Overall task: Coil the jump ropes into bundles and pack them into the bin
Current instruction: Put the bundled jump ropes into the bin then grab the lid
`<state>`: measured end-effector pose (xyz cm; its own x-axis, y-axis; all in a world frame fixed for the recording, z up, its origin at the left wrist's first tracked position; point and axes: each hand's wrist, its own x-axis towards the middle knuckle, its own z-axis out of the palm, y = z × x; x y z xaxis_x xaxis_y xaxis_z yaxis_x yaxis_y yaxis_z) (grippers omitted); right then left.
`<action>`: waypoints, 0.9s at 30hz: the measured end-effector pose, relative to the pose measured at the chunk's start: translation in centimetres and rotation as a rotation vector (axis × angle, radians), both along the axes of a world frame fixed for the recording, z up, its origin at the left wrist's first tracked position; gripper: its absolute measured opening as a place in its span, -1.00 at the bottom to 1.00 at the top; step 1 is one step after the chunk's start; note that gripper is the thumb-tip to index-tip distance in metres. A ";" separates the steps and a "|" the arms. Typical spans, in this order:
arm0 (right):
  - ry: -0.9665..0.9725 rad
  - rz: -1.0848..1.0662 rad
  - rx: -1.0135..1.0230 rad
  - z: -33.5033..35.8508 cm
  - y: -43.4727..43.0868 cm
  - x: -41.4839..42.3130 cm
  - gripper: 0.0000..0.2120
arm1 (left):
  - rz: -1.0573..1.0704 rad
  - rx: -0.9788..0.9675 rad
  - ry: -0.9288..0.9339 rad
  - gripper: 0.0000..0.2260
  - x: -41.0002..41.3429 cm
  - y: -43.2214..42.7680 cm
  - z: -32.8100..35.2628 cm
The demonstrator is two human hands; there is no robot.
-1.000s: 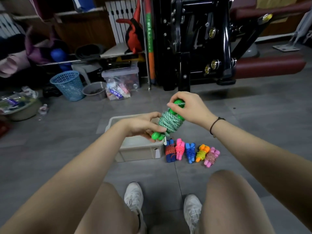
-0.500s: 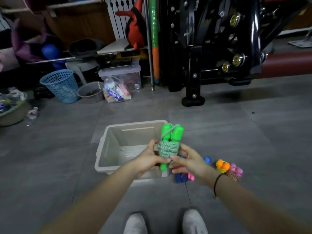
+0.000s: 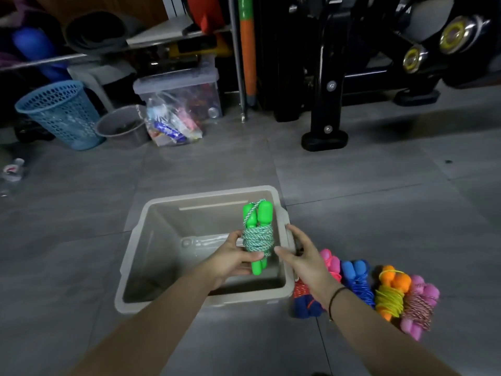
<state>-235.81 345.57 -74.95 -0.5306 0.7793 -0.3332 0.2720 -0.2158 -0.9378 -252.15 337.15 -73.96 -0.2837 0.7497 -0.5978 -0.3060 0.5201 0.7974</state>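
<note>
**Head view.** My left hand (image 3: 233, 263) grips the green jump-rope bundle (image 3: 257, 237). The thumb lies across the green-and-white coil and the fingers curl behind it. The bundle stands nearly upright, handles uppermost, over the inside of the beige bin (image 3: 208, 193) and close to its right wall. It has not yet been set down. My right hand (image 3: 301, 256) is released, with its fingers spread loosely just right of the coil. I cannot tell whether its thumb touches the rope. The bin sits on the grey tiled floor. Five more bundles lie in a row just beside its right wall: a red-and-blue one (image 3: 306, 299), a pink one (image 3: 330, 263), a blue one (image 3: 357, 278), an orange-and-yellow one (image 3: 390, 291) and a pink striped one (image 3: 417, 308).

**Hazards, as I judge them.**
- A short loop of rope stands free at the handle tops. If I drop the bundle rather than lay it down, the wraps may slacken and the coil may open.
- The bundle hangs near the right wall, so it may catch the rim on the way down.
- My right forearm crosses above the row of bundles. A careless sweep could scatter them.

**Writing.** None is legible. The packets in the clear bag (image 3: 173, 126) carry print too small to read.
</note>
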 end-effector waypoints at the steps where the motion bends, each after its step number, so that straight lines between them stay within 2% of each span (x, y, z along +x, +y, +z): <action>1: 0.038 0.028 -0.014 -0.5 0.0 0.0 -0.39 | 0.001 -0.018 -0.024 -0.43 -0.2 0.2 -1.0; 6: 0.126 0.044 -0.028 -3.9 -0.3 0.0 -0.23 | -0.078 -0.141 -0.017 -0.47 -2.6 0.5 -3.6; 11: 0.243 0.060 -0.107 -4.4 -0.6 0.2 -0.29 | -0.038 -0.231 0.094 -0.65 -7.6 -0.3 -6.4; 16: 0.281 0.021 -0.064 -4.7 -0.6 0.1 -0.31 | 0.053 -0.271 0.248 -0.81 -10.9 -2.3 -8.9; 18: 0.294 0.022 -0.082 -4.9 -0.6 0.0 -0.30 | 0.114 -0.306 0.216 -0.83 -11.9 -3.6 -9.8; 20: 0.294 0.037 -0.102 -5.2 -0.6 0.1 -0.30 | 0.182 -0.370 0.169 -0.74 -12.8 -5.0 -10.8; 23: 0.290 0.062 -0.087 -4.8 -0.6 0.1 -0.29 | 0.261 -0.444 0.125 -0.73 -14.1 -6.2 -11.8; 27: 0.301 0.080 -0.101 -4.3 -0.6 0.1 -0.26 | 0.191 -0.526 0.204 -0.77 -14.5 -6.1 -12.2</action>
